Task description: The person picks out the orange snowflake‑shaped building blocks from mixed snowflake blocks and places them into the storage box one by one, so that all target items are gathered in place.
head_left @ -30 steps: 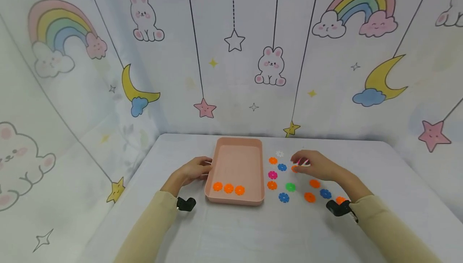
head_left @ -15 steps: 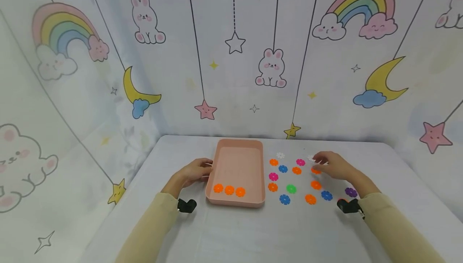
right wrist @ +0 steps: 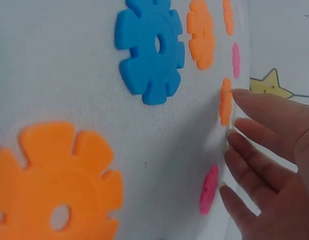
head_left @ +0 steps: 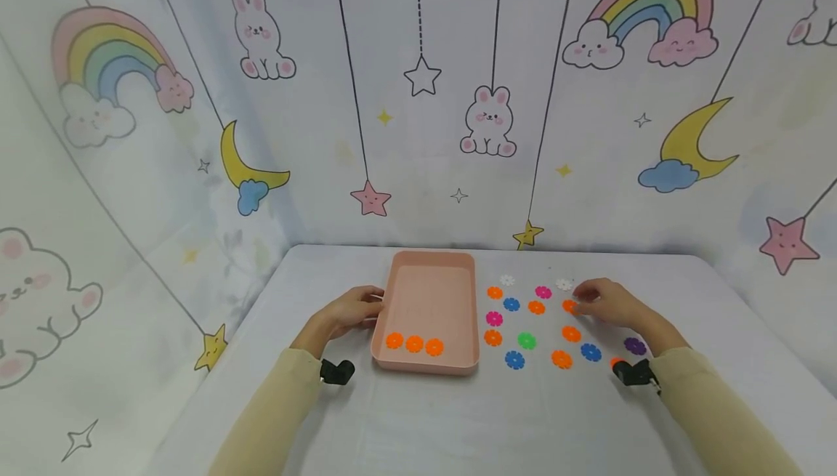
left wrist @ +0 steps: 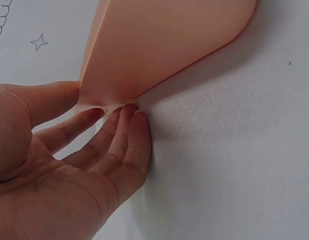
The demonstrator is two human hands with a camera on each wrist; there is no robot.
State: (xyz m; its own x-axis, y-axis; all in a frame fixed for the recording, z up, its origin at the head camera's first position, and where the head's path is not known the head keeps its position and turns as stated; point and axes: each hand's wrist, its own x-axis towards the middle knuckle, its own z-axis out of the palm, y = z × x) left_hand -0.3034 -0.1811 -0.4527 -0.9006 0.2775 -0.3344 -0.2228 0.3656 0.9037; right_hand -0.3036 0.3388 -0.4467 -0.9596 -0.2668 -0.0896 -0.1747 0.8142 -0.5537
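My left hand (head_left: 356, 307) holds the left side of a pink tray (head_left: 428, 301), thumb at the rim; in the left wrist view the fingers (left wrist: 138, 127) are bent against the lower edge of its wall (left wrist: 164, 40). Three orange notched discs (head_left: 415, 344) lie in a row at the near end of the tray. To the right, my right hand (head_left: 608, 303) reaches an orange notched disc (head_left: 569, 307). In the right wrist view its thumb tip is at the edge of that disc (right wrist: 225, 101), the other fingers extended and apart. A pink disc (right wrist: 209, 190) lies close to the little finger.
Several more notched discs lie scattered right of the tray, among them a green one (head_left: 526, 341), a blue one (head_left: 514, 360), a purple one (head_left: 634, 346) and a white one (head_left: 564, 285). A patterned cloth wall (head_left: 445, 156) stands behind the white table (head_left: 458, 425).
My right hand has moved rightward from the middle discs to the orange disc beside the white one, uncovering a pink, an orange and a white disc. My left hand has stayed at the tray.
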